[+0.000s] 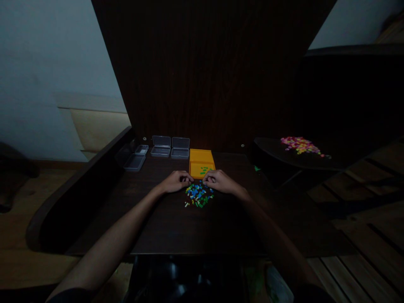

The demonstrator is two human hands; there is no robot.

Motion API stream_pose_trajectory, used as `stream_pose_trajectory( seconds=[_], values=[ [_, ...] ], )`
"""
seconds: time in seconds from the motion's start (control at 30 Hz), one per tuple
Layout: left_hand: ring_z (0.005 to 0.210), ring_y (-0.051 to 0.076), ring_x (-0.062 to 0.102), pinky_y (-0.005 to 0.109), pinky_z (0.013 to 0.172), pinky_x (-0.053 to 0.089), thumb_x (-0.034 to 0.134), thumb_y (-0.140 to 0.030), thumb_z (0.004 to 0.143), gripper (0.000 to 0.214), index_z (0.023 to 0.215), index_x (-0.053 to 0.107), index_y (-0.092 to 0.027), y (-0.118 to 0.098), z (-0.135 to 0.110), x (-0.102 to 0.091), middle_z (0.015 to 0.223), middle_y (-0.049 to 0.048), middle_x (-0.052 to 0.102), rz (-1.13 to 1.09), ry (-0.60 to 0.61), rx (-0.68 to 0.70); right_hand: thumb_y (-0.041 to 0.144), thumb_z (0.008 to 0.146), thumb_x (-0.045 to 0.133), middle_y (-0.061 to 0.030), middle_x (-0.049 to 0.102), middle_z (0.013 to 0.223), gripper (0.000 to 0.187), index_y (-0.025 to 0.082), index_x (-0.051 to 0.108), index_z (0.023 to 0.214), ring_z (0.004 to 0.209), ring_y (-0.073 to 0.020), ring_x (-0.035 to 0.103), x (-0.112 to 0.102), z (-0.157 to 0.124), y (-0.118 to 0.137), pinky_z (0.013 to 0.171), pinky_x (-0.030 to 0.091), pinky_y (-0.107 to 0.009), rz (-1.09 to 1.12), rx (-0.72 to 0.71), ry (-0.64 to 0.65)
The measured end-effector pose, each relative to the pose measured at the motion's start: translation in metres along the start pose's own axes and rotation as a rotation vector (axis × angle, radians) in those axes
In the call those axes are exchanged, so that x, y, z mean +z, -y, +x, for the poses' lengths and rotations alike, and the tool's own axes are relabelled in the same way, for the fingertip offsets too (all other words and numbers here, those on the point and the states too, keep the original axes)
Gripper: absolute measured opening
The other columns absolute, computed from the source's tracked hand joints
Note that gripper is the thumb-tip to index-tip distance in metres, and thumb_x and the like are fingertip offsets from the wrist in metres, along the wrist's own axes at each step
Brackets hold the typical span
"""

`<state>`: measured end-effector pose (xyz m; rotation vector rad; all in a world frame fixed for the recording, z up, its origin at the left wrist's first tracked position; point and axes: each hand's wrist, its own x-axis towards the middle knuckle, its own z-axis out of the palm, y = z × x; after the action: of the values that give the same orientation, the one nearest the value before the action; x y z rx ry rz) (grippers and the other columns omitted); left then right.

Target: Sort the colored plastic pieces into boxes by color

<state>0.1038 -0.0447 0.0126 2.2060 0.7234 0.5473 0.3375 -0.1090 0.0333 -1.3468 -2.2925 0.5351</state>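
Observation:
My left hand (175,181) rests on the dark table (164,227) with its fingers curled at the left edge of a small heap of tiny blue, green, yellow and white pieces (198,195). On the heap's right side my right hand (219,181) is curled the same way, fingertips touching the pieces. What either hand pinches is too small to make out. Just behind the hands lies an open yellow box (202,162) with a few green pieces in its near half.
Clear plastic boxes (170,147) stand open at the table's back left. A pile of pink and yellow pieces (301,145) lies on a dark round surface to the right. A tall dark panel rises behind the table. Wooden floor surrounds it.

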Motion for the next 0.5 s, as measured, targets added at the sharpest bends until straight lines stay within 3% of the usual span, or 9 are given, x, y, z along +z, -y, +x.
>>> stream_pose_trajectory(
  seconds=[0.23, 0.5],
  values=[
    [0.069, 0.011, 0.055, 0.022, 0.066, 0.043, 0.058, -0.019, 0.078, 0.019, 0.089, 0.072, -0.013, 0.003, 0.002, 0.002, 0.078, 0.0029, 0.065, -0.05, -0.013, -0.008, 0.021, 0.082, 0.062, -0.0032, 0.06, 0.077, 0.012, 0.013, 0.071, 0.082, 0.069, -0.012, 0.052, -0.011, 0.022, -0.005, 0.063, 0.039, -0.022, -0.033, -0.006, -0.197],
    [0.066, 0.011, 0.054, 0.021, 0.063, 0.042, 0.059, -0.018, 0.076, 0.019, 0.089, 0.072, -0.012, 0.006, 0.002, 0.003, 0.076, 0.0026, 0.066, -0.131, -0.037, -0.025, 0.018, 0.081, 0.061, -0.0052, 0.062, 0.085, 0.014, 0.015, 0.074, 0.086, 0.076, -0.0144, 0.055, -0.005, 0.066, -0.007, 0.066, 0.038, -0.023, -0.32, 0.095, -0.07]
  ],
)
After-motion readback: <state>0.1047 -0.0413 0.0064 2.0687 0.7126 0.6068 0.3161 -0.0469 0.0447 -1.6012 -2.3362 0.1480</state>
